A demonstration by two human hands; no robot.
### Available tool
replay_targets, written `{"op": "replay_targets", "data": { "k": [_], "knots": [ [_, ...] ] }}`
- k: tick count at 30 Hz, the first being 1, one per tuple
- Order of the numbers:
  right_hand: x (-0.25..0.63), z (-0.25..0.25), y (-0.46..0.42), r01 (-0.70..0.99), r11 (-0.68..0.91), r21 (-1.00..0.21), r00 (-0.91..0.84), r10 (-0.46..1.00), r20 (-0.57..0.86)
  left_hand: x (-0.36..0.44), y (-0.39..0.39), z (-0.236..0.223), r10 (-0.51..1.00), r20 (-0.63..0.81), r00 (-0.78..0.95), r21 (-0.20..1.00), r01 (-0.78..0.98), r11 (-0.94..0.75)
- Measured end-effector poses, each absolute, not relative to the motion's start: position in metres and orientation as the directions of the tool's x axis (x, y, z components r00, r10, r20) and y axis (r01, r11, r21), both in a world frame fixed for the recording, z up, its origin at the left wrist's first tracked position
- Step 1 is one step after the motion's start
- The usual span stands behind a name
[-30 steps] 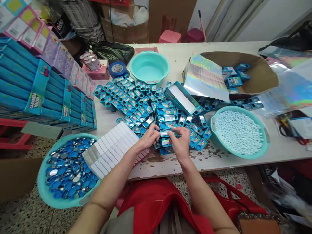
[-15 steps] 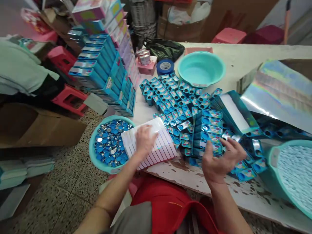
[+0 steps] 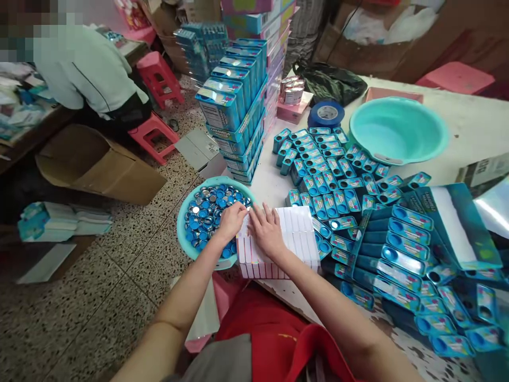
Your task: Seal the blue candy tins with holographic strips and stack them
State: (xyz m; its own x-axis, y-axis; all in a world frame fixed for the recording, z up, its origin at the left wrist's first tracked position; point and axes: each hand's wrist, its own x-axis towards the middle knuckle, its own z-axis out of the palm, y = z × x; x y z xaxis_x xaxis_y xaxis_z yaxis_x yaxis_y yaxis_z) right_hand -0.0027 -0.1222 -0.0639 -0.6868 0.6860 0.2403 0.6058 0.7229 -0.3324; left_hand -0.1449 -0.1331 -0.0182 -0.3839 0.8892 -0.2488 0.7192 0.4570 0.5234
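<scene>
While the left hand (image 3: 232,220) is pinching the stack (image 3: 298,221), the right hand (image 3: 265,231) is lying spread; most tins (image 3: 320,183) are seemingly lacking strips (image 3: 398,294).

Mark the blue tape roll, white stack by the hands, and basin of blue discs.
Blue tape roll (image 3: 326,113): head view, pale middle of its top face.
White stack (image 3: 297,225): head view, top face.
Basin of blue discs (image 3: 182,223): head view, left rim.

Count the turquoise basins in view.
2 clear: one basin of blue pieces beside the left hand; the other basin on the table, right of the blue tape roll. A teal surface at lower right may be a third, cut off.
</scene>
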Motion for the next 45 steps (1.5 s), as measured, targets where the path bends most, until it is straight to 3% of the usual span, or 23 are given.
{"op": "replay_targets", "data": {
  "k": [3,6,9,12,14,17,19,23,29,33,36,38,41,45],
  "knots": [
    [0.012,-0.059,-0.133,0.576,0.727,-0.372,-0.681,0.679,0.272,-0.145,-0.127,-0.021,0.874,-0.25,-0.416,0.504,0.715,0.484],
    [0.033,-0.039,-0.134,0.563,0.664,-0.492,-0.589,0.74,0.325,-0.146,-0.119,-0.022,0.874,-0.282,-0.396,0.453,0.748,0.485],
    [0.057,-0.011,-0.128,0.571,0.546,-0.613,-0.433,0.835,0.34,-0.139,-0.115,-0.011,0.893,-0.144,-0.427,0.442,0.78,0.444],
    [0.082,0.017,-0.124,0.57,0.445,-0.69,-0.289,0.895,0.339,-0.112,-0.117,0.007,0.956,-0.031,-0.291,0.694,0.682,0.23],
    [0.1,0.029,-0.124,0.587,0.401,-0.703,-0.22,0.915,0.338,-0.083,-0.118,0.017,0.991,-0.13,-0.027,0.873,0.471,0.127],
    [0.132,0.037,-0.127,0.661,0.266,-0.702,-0.057,0.95,0.306,-0.034,-0.113,0.024,0.924,-0.276,0.264,0.948,0.236,0.216],
    [0.157,0.037,-0.127,0.703,0.137,-0.698,0.093,0.955,0.281,-0.002,-0.101,0.026,0.895,-0.291,0.338,0.949,0.219,0.225],
    [0.208,0.032,-0.12,0.756,-0.044,-0.653,0.329,0.888,0.321,0.051,-0.068,0.031,0.855,-0.23,0.465,0.947,0.309,0.087],
    [0.247,0.019,-0.11,0.714,-0.181,-0.677,0.457,0.852,0.254,0.096,-0.046,0.026,0.816,-0.232,0.53,0.901,0.433,-0.025],
    [0.252,0.004,-0.107,0.579,-0.254,-0.775,0.54,0.831,0.132,0.11,-0.056,-0.002,0.857,-0.254,0.449,0.892,0.45,0.029],
    [0.255,0.0,-0.104,0.423,-0.316,-0.849,0.595,0.804,-0.003,0.118,-0.07,-0.019,0.92,-0.286,0.268,0.83,0.55,0.098],
    [0.258,-0.002,-0.103,0.384,-0.328,-0.863,0.584,0.81,-0.048,0.124,-0.083,-0.023,0.959,-0.233,0.16,0.805,0.585,0.098],
    [0.262,-0.004,-0.103,0.476,-0.314,-0.821,0.566,0.824,0.012,0.13,-0.109,-0.018,0.982,-0.099,0.162,0.798,0.603,-0.019],
    [0.257,0.001,-0.107,0.633,-0.278,-0.723,0.564,0.805,0.184,0.109,-0.129,-0.006,0.92,-0.141,0.365,0.727,0.669,-0.154]
  ]
}}
